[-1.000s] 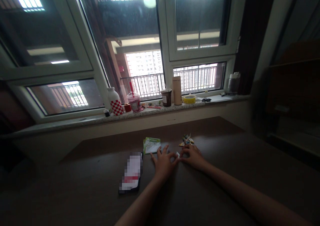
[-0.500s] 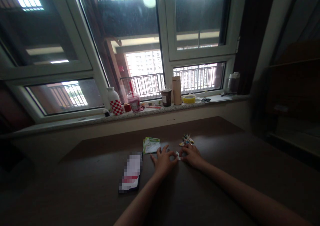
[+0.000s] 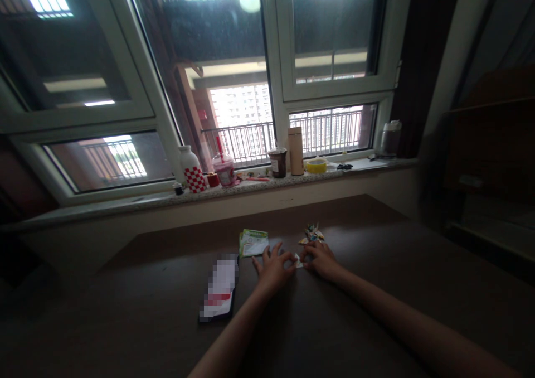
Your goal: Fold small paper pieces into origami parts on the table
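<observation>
Between my two hands, low over the dark brown table point(image 3: 359, 311), is a small piece of whitish paper point(image 3: 298, 261). My left hand point(image 3: 273, 267) pinches its left side with thumb and forefinger, the other fingers spread out. On the other side my right hand point(image 3: 321, 260) grips it with curled fingers. Just beyond my right hand lies a small pile of folded, multicoloured paper pieces point(image 3: 312, 234). Green-and-white packets or sheets point(image 3: 254, 243) lie past my left hand. A phone point(image 3: 220, 286) with a blurred screen rests left of my left forearm.
Along the windowsill point(image 3: 167, 198) stand a red-checked white bottle point(image 3: 193, 170), a pink drink cup with a straw point(image 3: 224, 169), a dark drink cup point(image 3: 277, 162), a tan flask point(image 3: 295, 151), yellow tape point(image 3: 316, 166), black scissors point(image 3: 345, 167) and a clear jar point(image 3: 391, 139).
Both hands stay almost in place, with only slight finger movement. A little more of the whitish paper shows between them.
</observation>
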Tool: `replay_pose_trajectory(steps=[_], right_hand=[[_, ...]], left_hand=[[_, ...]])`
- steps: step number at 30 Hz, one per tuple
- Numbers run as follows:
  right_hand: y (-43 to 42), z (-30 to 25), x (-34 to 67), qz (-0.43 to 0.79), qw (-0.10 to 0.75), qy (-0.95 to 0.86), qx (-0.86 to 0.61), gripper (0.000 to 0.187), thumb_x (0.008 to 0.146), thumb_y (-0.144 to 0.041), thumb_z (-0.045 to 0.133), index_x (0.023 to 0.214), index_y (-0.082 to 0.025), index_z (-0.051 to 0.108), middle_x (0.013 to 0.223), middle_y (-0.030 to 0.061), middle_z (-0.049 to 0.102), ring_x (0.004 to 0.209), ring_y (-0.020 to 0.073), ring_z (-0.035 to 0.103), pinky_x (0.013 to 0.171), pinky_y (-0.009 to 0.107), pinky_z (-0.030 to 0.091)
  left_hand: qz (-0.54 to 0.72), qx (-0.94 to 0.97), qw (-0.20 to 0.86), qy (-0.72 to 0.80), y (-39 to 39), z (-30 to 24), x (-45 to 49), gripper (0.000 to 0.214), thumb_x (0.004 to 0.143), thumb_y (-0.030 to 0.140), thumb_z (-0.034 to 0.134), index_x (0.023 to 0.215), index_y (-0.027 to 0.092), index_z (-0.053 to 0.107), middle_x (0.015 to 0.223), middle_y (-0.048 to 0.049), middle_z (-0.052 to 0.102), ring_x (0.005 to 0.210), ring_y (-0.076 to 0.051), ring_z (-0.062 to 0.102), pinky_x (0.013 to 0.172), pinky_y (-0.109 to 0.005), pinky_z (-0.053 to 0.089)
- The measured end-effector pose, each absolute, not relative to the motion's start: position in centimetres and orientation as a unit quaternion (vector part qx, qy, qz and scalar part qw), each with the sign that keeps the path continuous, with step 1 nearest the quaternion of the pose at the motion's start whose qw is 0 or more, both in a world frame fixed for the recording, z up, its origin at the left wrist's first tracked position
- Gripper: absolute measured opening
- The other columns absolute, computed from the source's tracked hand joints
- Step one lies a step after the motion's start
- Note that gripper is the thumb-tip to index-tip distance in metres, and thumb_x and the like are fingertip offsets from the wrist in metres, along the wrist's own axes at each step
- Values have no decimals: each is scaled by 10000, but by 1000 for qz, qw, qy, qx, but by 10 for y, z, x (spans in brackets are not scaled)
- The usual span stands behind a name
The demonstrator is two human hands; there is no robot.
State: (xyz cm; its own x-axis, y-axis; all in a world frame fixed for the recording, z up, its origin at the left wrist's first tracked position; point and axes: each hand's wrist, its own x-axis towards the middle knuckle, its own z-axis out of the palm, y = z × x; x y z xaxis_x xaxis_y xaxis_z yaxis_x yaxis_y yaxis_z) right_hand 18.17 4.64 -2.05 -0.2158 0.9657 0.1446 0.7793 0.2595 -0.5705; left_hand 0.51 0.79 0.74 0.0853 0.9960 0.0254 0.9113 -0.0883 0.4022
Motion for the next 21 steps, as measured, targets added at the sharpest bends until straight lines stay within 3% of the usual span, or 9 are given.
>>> replay_pose_trajectory(steps=[7, 21], right_hand=[[46, -19, 183, 199, 244, -755, -576, 258, 691, -174, 723, 932, -264, 743, 1236, 55, 581, 1216, 263, 464, 1052, 394, 320], [37, -27, 194, 204, 318, -773, -510, 187, 740, -219, 698, 910, -272, 756, 1152, 57, 633, 1177, 260, 506, 1051, 423, 346]], left_hand=[[127, 726, 151, 658, 8, 10, 2, 246, 839, 437, 577, 1068, 438, 667, 1584, 61, 275, 1470, -384, 123, 1055, -770, 39], [183, 735, 85, 647, -3, 3, 4, 257, 883, 499, 505, 1036, 445, 704, 1518, 58, 405, 1450, -332, 208, 1122, -694, 8]])
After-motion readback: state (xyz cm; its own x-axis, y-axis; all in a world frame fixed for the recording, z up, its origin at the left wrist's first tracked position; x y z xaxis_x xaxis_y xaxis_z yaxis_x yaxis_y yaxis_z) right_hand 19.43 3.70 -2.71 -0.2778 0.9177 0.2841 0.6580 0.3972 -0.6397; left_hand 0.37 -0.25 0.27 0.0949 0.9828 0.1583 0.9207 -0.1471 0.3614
